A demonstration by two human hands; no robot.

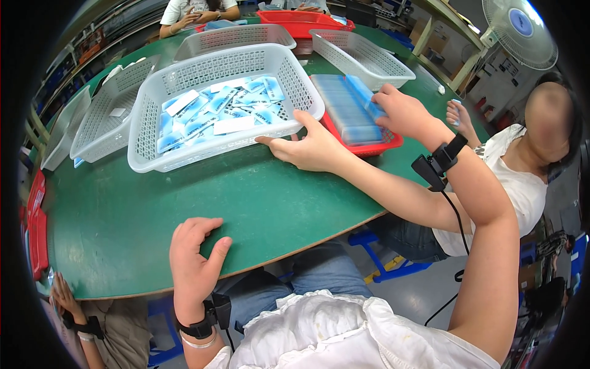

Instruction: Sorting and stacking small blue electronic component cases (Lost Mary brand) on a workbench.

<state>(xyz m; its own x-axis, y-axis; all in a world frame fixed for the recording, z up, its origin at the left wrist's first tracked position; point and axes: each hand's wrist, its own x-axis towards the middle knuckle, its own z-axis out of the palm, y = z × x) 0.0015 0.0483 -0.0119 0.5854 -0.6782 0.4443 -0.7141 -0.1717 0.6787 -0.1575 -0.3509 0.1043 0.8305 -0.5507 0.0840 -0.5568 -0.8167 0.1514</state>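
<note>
My right hand (pixel 409 114) reaches to the red basket (pixel 393 144) on the right. Its fingers are closed on the edge of some bright blue flat packets (pixel 362 98) along one side of a tightly packed row (pixel 344 111). My left hand (pixel 198 255) holds nothing above the green table near its front edge, thumb and fingers apart. Ahead stands a white plastic basket (pixel 209 150) holding loose blue-and-white packets (pixel 224 107), with a few plain white pieces on top. A co-worker's hand (pixel 313 146) rests at its near right corner.
Other baskets (pixel 110 126) stand on the green table (pixel 258 197) to the left and behind. A red basket (pixel 301 24) is farther back. The right-hand co-worker's other hand (pixel 459 117) holds a small blue packet. Another person's hand (pixel 64 295) is at lower left. A fan (pixel 521 27) stands upper right.
</note>
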